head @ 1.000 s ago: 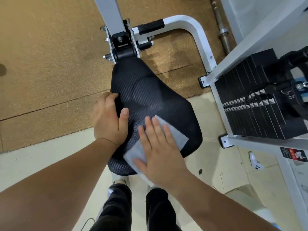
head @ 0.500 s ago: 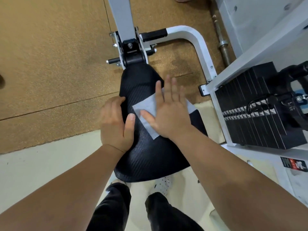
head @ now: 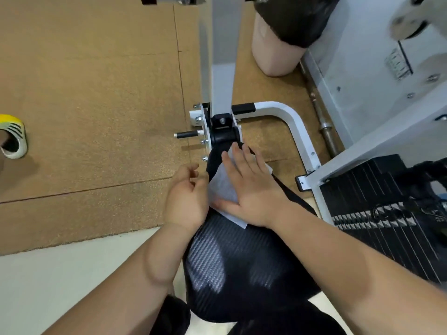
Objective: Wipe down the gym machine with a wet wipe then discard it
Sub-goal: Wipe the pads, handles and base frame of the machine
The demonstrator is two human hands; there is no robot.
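Black weave-pattern seat pad [head: 232, 262] of the gym machine, head view: a white wet wipe [head: 221, 187] lies on its narrow far end, just near of the hinge bracket [head: 223, 132]. Right hand [head: 249, 189] lies flat on the wipe with fingers straight, pressing it. Left hand [head: 187, 192] sits at the pad's left edge, fingers loosely curled, holding nothing. Weight stack [head: 375, 213] stands to the right.

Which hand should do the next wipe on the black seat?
Right. The right hand lies flat on the wet wipe at the narrow end of the seat. The left hand is at the seat's edge, loosely curled, holding nothing.
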